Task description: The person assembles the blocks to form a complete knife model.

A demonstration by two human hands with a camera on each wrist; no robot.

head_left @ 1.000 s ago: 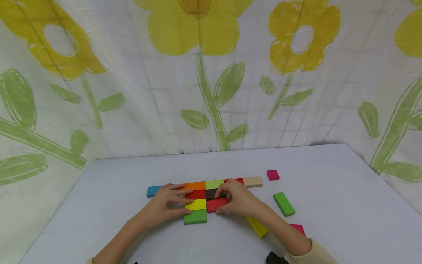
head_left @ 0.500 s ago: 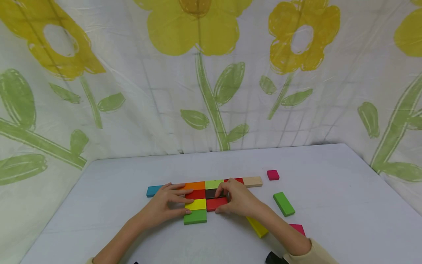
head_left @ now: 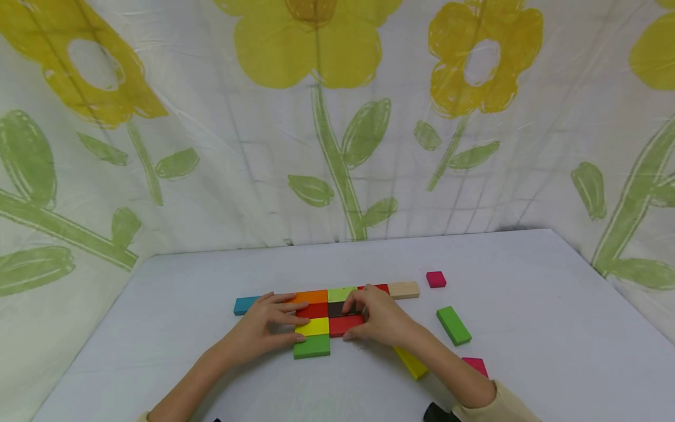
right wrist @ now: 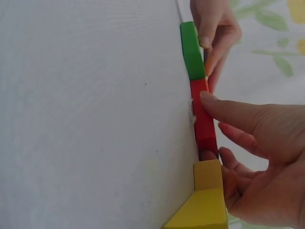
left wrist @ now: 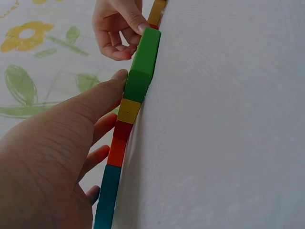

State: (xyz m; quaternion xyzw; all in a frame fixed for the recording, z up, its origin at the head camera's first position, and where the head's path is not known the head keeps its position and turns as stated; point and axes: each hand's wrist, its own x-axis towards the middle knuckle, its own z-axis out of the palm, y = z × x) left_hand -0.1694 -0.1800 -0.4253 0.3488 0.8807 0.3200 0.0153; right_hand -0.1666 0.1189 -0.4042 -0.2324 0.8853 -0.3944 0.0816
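Flat coloured wooden blocks lie together on the white table. My left hand [head_left: 269,322] rests along their left side, fingers extended over the orange block [head_left: 312,297], a red block [head_left: 314,310] and the yellow block [head_left: 314,327], with the thumb on the green block [head_left: 312,347]. With thumb and fingers, my right hand [head_left: 385,317] pinches another red block [head_left: 344,327], lying against the dark brown block [head_left: 339,309]. In the right wrist view the thumb presses the near side of this red block [right wrist: 204,114]. The right hand hides its right end.
The back row includes a blue block [head_left: 245,305], a light green block [head_left: 341,294] and a plain wood block [head_left: 404,290]. Off to the right lie a pink square block [head_left: 436,279], a green block [head_left: 453,325], a yellow block [head_left: 411,363] and a pink block [head_left: 476,366].
The red block under my right hand has moved slightly away from the person, closing the dark gap against the brown block. My left hand stays in place.
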